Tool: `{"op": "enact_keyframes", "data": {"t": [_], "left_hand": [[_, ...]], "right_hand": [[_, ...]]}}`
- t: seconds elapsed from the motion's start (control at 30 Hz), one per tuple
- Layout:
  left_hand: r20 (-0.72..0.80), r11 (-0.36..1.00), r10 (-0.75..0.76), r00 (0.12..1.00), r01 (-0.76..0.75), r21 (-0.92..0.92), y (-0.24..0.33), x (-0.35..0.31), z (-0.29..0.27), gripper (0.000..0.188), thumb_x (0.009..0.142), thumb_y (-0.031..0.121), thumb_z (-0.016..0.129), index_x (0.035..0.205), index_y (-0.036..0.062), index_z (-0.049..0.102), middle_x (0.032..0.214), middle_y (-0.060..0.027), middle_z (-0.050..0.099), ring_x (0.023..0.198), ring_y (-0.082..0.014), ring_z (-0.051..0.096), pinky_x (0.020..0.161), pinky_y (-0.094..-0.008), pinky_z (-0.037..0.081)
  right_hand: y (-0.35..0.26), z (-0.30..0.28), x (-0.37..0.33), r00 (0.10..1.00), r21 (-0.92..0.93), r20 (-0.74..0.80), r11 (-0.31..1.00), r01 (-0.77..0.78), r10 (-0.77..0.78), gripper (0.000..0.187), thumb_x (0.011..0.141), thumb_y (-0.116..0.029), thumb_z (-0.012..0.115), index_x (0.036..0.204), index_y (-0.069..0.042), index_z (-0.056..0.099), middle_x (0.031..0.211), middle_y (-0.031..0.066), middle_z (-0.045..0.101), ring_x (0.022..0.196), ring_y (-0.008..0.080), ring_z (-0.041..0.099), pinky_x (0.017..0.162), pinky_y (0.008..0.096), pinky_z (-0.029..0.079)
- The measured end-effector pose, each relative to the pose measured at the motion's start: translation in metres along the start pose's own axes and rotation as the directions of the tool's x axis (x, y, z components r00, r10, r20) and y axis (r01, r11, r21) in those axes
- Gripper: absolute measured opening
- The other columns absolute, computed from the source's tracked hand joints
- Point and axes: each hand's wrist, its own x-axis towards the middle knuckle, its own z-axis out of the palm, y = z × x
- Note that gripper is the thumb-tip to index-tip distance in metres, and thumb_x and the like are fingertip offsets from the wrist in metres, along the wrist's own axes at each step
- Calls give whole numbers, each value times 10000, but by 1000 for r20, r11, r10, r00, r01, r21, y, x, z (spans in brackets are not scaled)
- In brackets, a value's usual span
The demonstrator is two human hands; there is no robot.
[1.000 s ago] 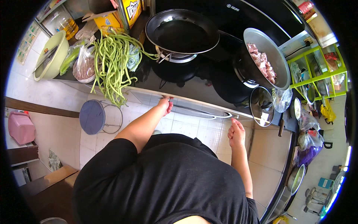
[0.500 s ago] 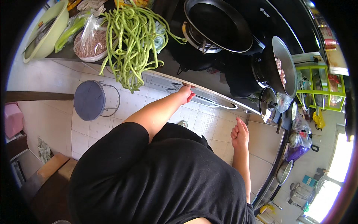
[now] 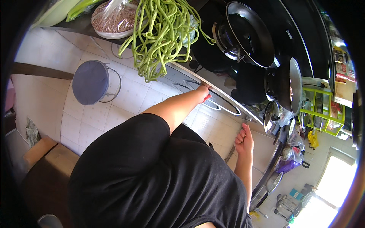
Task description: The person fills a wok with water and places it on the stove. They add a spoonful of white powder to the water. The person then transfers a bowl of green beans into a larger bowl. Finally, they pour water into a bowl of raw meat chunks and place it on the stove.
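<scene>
My left hand (image 3: 203,93) reaches below the counter's front edge at the cabinet front, just under the stove. Its fingers are curled, and the edge hides what they grip, if anything. My right hand (image 3: 244,141) hangs in the air near the cabinet on the right, loosely closed with nothing in it. Above my left hand, a black frying pan (image 3: 250,34) sits tilted in view on the left burner. A wok (image 3: 295,86) with pale pink meat pieces stands at the right burner. Beside it, a glass lid (image 3: 271,117) leans near the counter's edge.
Long green beans (image 3: 163,38) hang over the counter edge at left, beside a bagged bowl of brownish-red food (image 3: 114,21). A round grey stool (image 3: 90,82) stands on the tiled floor. A green rack (image 3: 323,110) is at the right.
The view has shifted, so the beans, pans and counter sit further right or higher. My left hand remains at the cabinet front, and my right hand stays loosely closed.
</scene>
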Motion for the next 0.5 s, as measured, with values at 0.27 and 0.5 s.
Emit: {"op": "enact_keyframes", "data": {"t": [0.27, 0.5], "left_hand": [[-97, 999, 49, 994, -51, -15, -10, -2, 1, 508, 809, 608, 368, 843, 116, 492, 638, -44, 587, 399, -88, 436, 338, -241, 314], [-94, 995, 6, 996, -16, -100, -56, -23, 43, 431, 868, 503, 371, 877, 93, 505, 693, -40, 589, 473, -107, 489, 388, -246, 351]], "right_hand": [[6, -12, -3, 999, 30, 22, 999, -25, 25, 222, 879, -326, 494, 926, -111, 520, 552, -47, 331, 431, 64, 259, 388, 210, 208], [16, -113, 5, 992, 347, 68, 930, -124, 107, 238, 872, -350, 485, 791, -128, 510, 586, -46, 412, 483, 78, 362, 409, 202, 278]]}}
